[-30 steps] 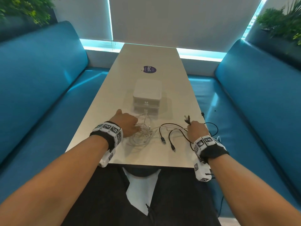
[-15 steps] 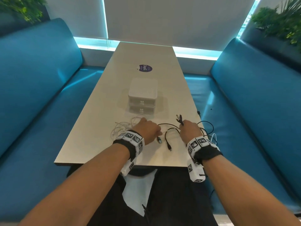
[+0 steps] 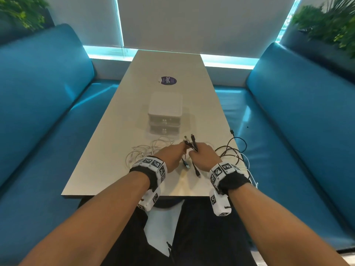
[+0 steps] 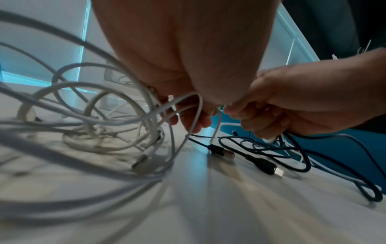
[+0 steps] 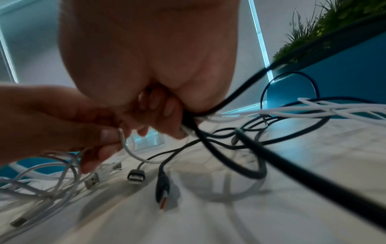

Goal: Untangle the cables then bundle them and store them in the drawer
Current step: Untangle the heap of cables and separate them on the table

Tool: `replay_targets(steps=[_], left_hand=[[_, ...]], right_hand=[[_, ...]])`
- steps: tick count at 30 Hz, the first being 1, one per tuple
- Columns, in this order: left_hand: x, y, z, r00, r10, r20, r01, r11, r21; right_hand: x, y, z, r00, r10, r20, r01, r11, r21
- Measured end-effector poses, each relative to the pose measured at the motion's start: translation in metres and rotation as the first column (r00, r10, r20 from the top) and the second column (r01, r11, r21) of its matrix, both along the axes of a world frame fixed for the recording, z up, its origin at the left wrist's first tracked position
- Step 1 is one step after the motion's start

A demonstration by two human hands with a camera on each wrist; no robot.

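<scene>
A tangle of white cables (image 3: 146, 150) (image 4: 87, 128) lies on the table left of my hands. Black cables (image 3: 232, 152) (image 5: 246, 158) loop at the right, some hanging over the table edge. My right hand (image 3: 203, 154) (image 5: 167, 118) grips a bunch of black cables, with plug ends (image 3: 192, 139) sticking up above its fist. My left hand (image 3: 172, 156) (image 4: 196, 115) meets it and pinches a thin white cable (image 5: 125, 145). Two black USB plugs (image 3: 187, 165) (image 4: 221, 151) lie on the table below the hands. The white two-drawer box (image 3: 165, 114) stands just beyond, both drawers shut.
The long pale table (image 3: 107, 169) runs away from me between two blue benches (image 3: 48, 116) (image 3: 299, 121). A purple round sticker (image 3: 168, 80) sits past the box. Plants (image 3: 330, 25) stand behind the bench backs. The table's right edge is close to the black loops.
My left hand has left the white tangle and moved right to meet the right hand. The right hand has shifted left and forward with its black cables.
</scene>
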State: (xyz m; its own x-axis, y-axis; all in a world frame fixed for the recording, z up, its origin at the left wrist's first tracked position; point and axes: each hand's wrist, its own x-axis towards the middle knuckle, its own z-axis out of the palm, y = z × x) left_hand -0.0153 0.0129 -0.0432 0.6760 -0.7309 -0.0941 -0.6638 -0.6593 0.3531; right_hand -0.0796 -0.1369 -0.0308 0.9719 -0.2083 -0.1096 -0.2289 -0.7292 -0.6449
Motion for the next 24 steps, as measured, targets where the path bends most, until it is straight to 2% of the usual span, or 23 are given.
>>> replay_targets(steps=[4, 7, 12, 17, 19, 21, 24], left_hand=[[0.006, 0.007, 0.004, 0.997, 0.078, -0.019, -0.079, 0.996, -0.052], [0.011, 0.012, 0.004, 0.991, 0.135, -0.005, -0.135, 0.99, -0.039], [0.01, 0.011, 0.002, 0.983, 0.154, 0.097, -0.155, 0.988, -0.003], [0.007, 0.008, 0.003, 0.985, 0.148, 0.091, -0.149, 0.989, 0.005], [0.01, 0.014, 0.002, 0.987, 0.105, 0.121, -0.112, 0.992, 0.053], [0.014, 0.026, 0.003, 0.985, 0.062, 0.159, -0.08, 0.99, 0.115], [0.024, 0.043, -0.001, 0.984, 0.047, 0.172, -0.068, 0.991, 0.114]], right_hand=[[-0.002, 0.0, -0.002, 0.992, 0.044, -0.114, -0.043, 0.999, 0.009], [-0.001, 0.001, -0.005, 0.993, 0.048, -0.109, -0.048, 0.999, 0.002], [0.002, 0.006, -0.004, 0.998, 0.008, -0.065, -0.007, 1.0, 0.027], [0.005, 0.005, -0.005, 0.999, 0.023, -0.035, -0.026, 0.994, -0.108], [0.005, -0.002, -0.005, 1.0, 0.006, -0.028, -0.011, 0.982, -0.188], [0.005, -0.016, -0.006, 0.999, -0.042, -0.035, 0.03, 0.959, -0.28], [0.004, -0.031, -0.006, 0.987, -0.156, -0.037, 0.134, 0.93, -0.343]])
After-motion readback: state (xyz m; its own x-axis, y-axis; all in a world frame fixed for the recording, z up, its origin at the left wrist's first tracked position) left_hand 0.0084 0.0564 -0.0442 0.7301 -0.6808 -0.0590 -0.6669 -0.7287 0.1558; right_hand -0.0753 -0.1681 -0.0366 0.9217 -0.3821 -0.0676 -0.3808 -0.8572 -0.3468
